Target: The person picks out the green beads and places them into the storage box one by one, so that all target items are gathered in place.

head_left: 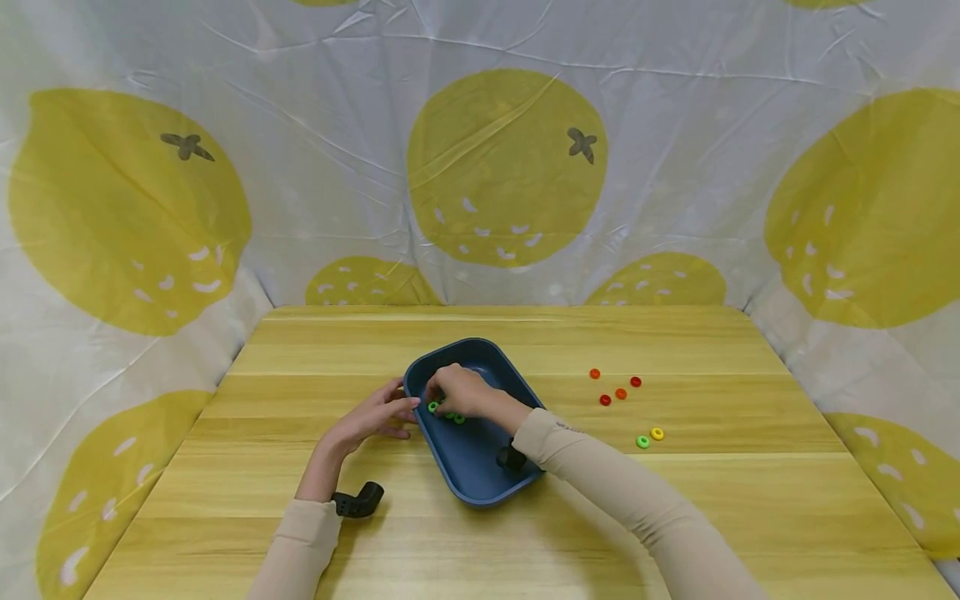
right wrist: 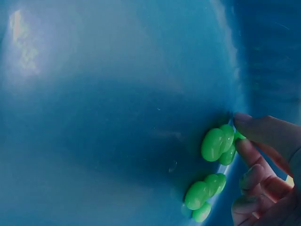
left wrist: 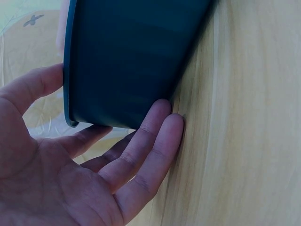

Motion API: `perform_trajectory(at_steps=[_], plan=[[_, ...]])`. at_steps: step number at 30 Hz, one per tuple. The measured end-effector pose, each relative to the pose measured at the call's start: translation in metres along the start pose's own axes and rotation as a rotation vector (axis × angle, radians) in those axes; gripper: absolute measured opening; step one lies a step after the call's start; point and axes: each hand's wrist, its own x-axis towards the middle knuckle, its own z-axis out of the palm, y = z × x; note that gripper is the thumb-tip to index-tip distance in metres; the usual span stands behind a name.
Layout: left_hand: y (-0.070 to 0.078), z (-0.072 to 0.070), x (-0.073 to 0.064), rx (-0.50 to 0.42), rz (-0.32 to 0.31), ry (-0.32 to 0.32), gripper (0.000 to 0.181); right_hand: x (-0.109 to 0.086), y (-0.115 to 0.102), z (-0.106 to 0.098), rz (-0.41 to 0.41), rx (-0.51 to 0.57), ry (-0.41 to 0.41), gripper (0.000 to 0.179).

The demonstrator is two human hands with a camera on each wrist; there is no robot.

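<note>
A dark blue rectangular tub (head_left: 480,462) with rounded corners stands at an angle on the wooden table. My left hand (head_left: 378,412) holds its left side, thumb at the rim and fingers along the outer wall (left wrist: 127,56). Inside the tub, my right hand (head_left: 461,390) reaches down near the left wall. Its thumb and index finger pinch a small green ring (right wrist: 239,136), mostly hidden by the fingers. Several other glossy green rings (right wrist: 197,195) lie in two small clusters on the tub floor beside these fingers.
To the tub's right lie two orange rings (head_left: 621,394), two red rings (head_left: 605,400), a yellow ring (head_left: 657,433) and another green ring (head_left: 642,442). A lemon-patterned cloth (head_left: 660,192) hangs behind and at both sides of the wooden table (head_left: 247,467).
</note>
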Motion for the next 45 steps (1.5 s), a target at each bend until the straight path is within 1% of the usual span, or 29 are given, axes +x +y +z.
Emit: perform_trajectory(at_steps=[4,9,13,16,18,20,25,27,32,35,39,42,45], plan=[[-0.001,-0.001,0.001,-0.002,0.003,-0.007,0.066,0.0,-0.001,0.001,-0.009,-0.021,-0.006,0.016],[0.0,-0.001,0.001,-0.004,0.011,-0.009,0.066,-0.001,-0.002,0.003,-0.019,-0.016,-0.008,0.016],[0.0,-0.001,0.0,-0.006,0.013,-0.012,0.065,-0.003,-0.002,0.0,-0.021,-0.015,0.006,0.018],[0.0,-0.001,0.0,-0.003,0.01,-0.012,0.064,-0.007,-0.001,-0.004,-0.012,0.01,0.029,0.02],[0.001,-0.001,0.0,0.002,0.008,-0.008,0.064,-0.009,0.0,-0.008,-0.007,0.041,0.057,0.02],[0.001,-0.001,0.0,0.005,0.007,-0.006,0.064,-0.011,0.003,-0.012,-0.011,0.101,0.089,0.02],[0.002,-0.001,0.0,0.006,0.007,-0.006,0.066,-0.015,0.011,-0.022,-0.035,0.331,0.175,0.02],[0.002,-0.001,0.0,0.006,0.008,-0.007,0.066,-0.017,0.013,-0.024,-0.034,0.394,0.199,0.02],[0.001,0.0,0.0,0.004,0.005,-0.001,0.066,-0.021,0.018,-0.031,-0.017,0.436,0.233,0.022],[0.001,0.0,0.001,0.002,0.0,0.002,0.066,-0.027,0.019,-0.037,-0.013,0.469,0.243,0.024],[0.001,0.0,0.002,0.002,0.0,0.002,0.066,-0.046,0.023,-0.053,0.003,0.535,0.264,0.025],[0.001,-0.001,0.002,0.002,0.005,0.006,0.065,-0.064,0.028,-0.065,0.037,0.583,0.291,0.023],[0.0,0.0,0.002,0.002,0.005,0.012,0.064,-0.081,0.037,-0.074,0.073,0.603,0.316,0.022]])
